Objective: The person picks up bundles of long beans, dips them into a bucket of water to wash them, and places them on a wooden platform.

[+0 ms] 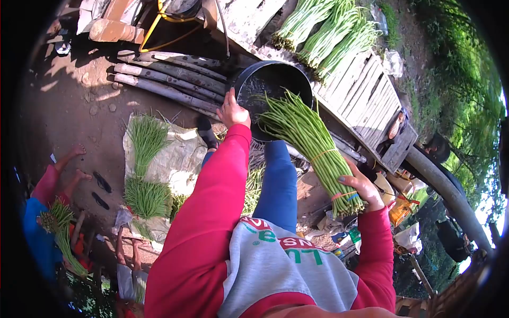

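My left hand (233,110) grips the near-left rim of a round black tub (306,87), fingers over the edge. Some water seems to glint inside the tub. My right hand (363,185) is closed around the lower end of a thick bundle of long green beans (313,143). Bands tie the bundle around its middle and near its cut end. Its loose tips hang over the right part of the tub, and the rest slants down toward me.
More bean bundles (331,34) lie on a slatted wooden table (366,95). Wooden poles (169,77) are stacked left of the tub. Beans (146,143) rest on a ground sheet (183,153). At far left another person holds beans (63,233), near dark sandals (101,191).
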{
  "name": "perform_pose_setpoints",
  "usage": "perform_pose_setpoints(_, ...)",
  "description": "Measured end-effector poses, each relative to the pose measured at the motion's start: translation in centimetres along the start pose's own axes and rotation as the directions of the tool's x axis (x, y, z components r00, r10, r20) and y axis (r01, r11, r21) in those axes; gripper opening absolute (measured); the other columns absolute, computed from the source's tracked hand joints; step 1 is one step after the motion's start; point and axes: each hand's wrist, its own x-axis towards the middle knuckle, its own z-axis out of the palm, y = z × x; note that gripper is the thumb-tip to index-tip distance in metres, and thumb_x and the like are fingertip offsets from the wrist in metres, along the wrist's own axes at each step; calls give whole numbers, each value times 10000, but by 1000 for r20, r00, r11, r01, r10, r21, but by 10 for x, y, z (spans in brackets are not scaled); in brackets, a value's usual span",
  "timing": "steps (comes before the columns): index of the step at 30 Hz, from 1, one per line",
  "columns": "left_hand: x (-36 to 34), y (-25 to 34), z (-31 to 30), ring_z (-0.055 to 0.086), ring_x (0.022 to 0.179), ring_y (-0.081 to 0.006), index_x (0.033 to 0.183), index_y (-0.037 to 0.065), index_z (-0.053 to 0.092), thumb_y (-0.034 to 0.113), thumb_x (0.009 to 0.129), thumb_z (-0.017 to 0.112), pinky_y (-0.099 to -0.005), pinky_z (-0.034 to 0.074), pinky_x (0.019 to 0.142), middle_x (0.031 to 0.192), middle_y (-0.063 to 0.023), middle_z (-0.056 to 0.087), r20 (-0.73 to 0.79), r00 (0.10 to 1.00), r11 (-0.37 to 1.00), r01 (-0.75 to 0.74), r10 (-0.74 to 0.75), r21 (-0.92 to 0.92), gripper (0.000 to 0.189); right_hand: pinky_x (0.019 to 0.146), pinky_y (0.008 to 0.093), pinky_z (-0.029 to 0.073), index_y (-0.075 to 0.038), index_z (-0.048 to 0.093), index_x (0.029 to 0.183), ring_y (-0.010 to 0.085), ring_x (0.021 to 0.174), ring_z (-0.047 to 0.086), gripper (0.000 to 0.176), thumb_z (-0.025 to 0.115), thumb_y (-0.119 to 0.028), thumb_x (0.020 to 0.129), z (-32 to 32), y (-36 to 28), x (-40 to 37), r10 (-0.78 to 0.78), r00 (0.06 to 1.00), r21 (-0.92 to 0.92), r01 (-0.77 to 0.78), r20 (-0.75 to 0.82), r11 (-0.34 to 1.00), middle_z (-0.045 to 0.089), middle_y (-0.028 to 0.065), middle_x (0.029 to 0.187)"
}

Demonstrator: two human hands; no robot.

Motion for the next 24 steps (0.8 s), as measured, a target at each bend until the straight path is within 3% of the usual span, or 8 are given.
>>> perform_pose_setpoints(6,-1,11,-13,548,1265,-248,1426,239,464,0,827,592,-546,302,1121,1399,-39,554,40,998,999,38,-40,37,658,1111,362,369,41,304,1497,269,1305,491,835,660,-226,790,-17,-27,-83,-56,981,361,121,-186,925,464,182,1450)
perform_pose_setpoints(10,0,11,-13,525,1292,-228,1421,237,468,8,835,558,-491,279,1149,1396,-39,559,46,997,997,64,-66,36,635,903,432,571,41,382,1441,334,1061,660,739,638,-244,809,-49,-45,-131,-119,900,486,333,-419,808,572,242,1306)
perform_pose_setpoints(11,1,14,-15,517,1302,-228,1421,235,468,8,838,549,-479,277,1152,1398,-41,559,65,994,996,89,-91,32,631,832,495,594,45,417,1407,359,980,685,642,595,-275,880,-68,-46,-140,-157,894,497,371,-419,785,597,257,1267)
perform_pose_setpoints(16,4,22,-23,566,1216,-317,1410,173,488,-18,830,534,-421,365,1087,1349,-121,591,128,976,984,177,-174,-11,612,800,456,606,72,462,1363,344,942,698,597,602,-283,904,-134,-102,-145,-354,772,331,571,-528,751,623,255,1224)
perform_pose_setpoints(17,4,8,-11,580,1158,-366,1392,156,504,-26,826,537,-431,408,1034,1305,-158,609,31,997,996,66,-64,-55,595,805,440,606,71,469,1359,335,955,697,589,596,-292,912,-154,-112,-140,-397,770,279,576,-499,768,625,249,1227)
perform_pose_setpoints(19,10,-19,10,593,1123,-380,1388,149,505,-29,826,540,-457,428,1003,1286,-169,615,24,996,990,88,-86,-113,590,835,404,599,63,470,1359,306,988,691,561,590,-266,921,-171,-138,-108,-406,703,329,662,-584,673,635,231,1217)
perform_pose_setpoints(21,2,14,-15,609,1094,-390,1378,144,517,-48,819,560,-467,455,961,1277,-162,621,41,989,986,144,-141,-82,593,872,386,581,29,477,1370,280,983,688,526,590,-220,920,-224,-144,-68,-482,687,272,687,-544,673,638,205,1211)
perform_pose_setpoints(24,-3,14,-14,602,1124,-388,1358,120,541,-70,794,599,-448,466,959,1299,-184,608,-88,996,999,-25,23,-26,598,855,345,548,-23,450,1413,221,992,661,574,637,-209,902,-286,-142,35,-571,489,18,770,-659,638,634,151,1200)
